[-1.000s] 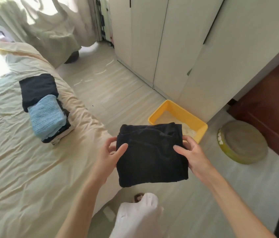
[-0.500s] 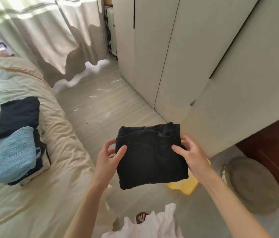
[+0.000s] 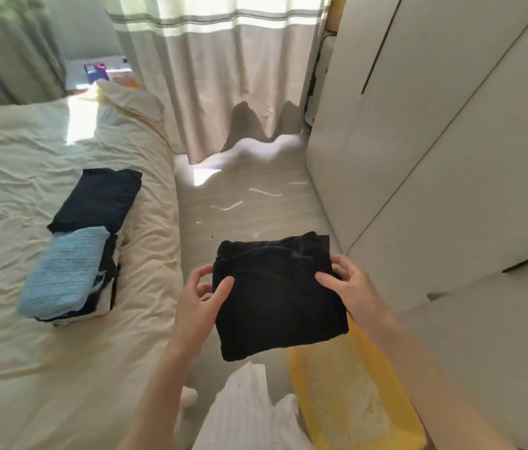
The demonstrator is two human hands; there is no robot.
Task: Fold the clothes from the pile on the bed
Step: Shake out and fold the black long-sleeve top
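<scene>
A folded black garment point(image 3: 277, 295) hangs in the air over the floor beside the bed. My left hand point(image 3: 202, 298) pinches its left edge, thumb on top. My right hand point(image 3: 351, 287) pinches its right edge the same way. On the cream bed point(image 3: 29, 368) to the left lies a stack of folded clothes: a light blue knit piece point(image 3: 63, 272) on top of dark and white items, with a folded dark garment point(image 3: 100, 199) behind it.
White wardrobe doors point(image 3: 450, 157) fill the right side. A yellow tray point(image 3: 363, 414) lies on the floor below the garment. Pale curtains point(image 3: 220, 76) hang at the far end of the aisle. A pillow point(image 3: 129, 99) sits at the bed's head. White cloth point(image 3: 249, 414) shows at the bottom.
The view has swung up and left toward the bed and curtain. The black garment stays held between both hands, and the folded stack now lies closer to the hands.
</scene>
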